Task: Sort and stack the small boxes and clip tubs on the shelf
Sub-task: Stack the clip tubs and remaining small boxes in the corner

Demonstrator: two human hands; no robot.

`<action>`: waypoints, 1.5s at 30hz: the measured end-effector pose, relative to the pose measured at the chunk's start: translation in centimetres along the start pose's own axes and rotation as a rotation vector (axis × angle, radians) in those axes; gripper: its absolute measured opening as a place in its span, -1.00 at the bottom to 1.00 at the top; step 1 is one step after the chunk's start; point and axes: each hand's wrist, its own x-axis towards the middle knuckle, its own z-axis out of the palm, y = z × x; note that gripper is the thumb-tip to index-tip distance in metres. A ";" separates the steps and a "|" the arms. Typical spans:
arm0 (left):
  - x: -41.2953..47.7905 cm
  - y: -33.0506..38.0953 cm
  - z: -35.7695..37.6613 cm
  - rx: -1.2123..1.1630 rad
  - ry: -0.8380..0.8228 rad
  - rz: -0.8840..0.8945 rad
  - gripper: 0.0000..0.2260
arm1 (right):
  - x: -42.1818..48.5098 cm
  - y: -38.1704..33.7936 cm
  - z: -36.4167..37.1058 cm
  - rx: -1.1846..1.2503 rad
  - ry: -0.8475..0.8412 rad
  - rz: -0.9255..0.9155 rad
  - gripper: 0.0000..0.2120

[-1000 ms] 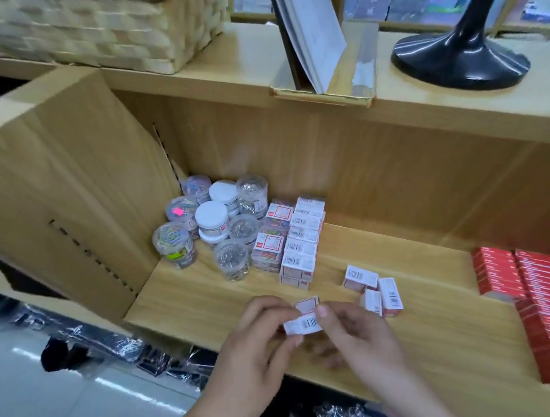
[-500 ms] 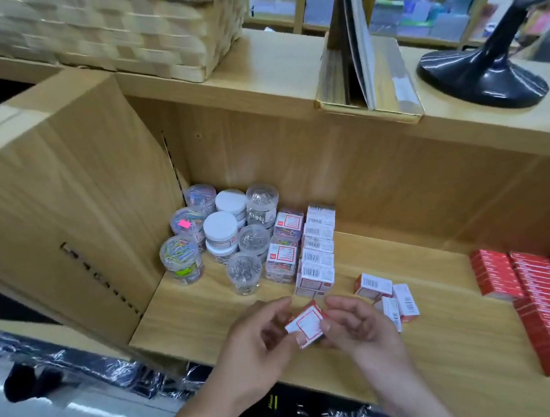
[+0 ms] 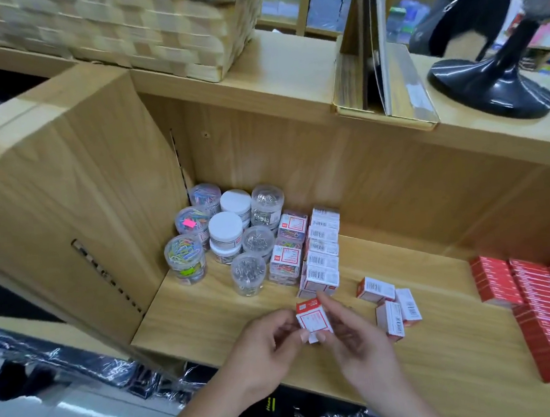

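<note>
Between my left hand and my right hand I hold a small red-and-white box just above the front of the wooden shelf. Both hands pinch it, label side up. Behind it runs a row of white barcode boxes, with clear-topped clip boxes beside them. Several round clip tubs cluster in the back left corner. Three loose small boxes lie to the right of my hands.
Stacks of red boxes fill the shelf's right end. On the counter above stand a woven basket, an upright card holder and a black fan base. A side panel walls the shelf's left.
The box in my hands has turned from barcode side to label side and risen slightly toward the row. The camera has tilted, shifting the shelf lower in view.
</note>
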 end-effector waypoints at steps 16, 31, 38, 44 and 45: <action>1.7 -1.4 0.2 0.489 0.241 0.098 -0.67 | 1.7 2.1 -0.1 -0.613 0.100 0.036 -0.66; 1.8 -0.3 0.5 0.613 0.294 0.084 -0.81 | 1.2 1.4 0.0 -0.577 0.141 0.049 -0.58; -1.7 1.8 1.6 0.455 0.203 0.284 -0.89 | -1.9 1.4 -6.1 -0.406 0.514 0.061 -0.54; 2.9 7.3 7.9 0.802 -0.094 0.351 -0.66 | -1.3 1.7 -7.1 -0.476 0.489 0.249 -0.64; 4.4 7.6 8.9 0.880 -0.113 0.301 -0.55 | -1.4 1.9 -7.4 -0.467 0.478 0.252 -0.69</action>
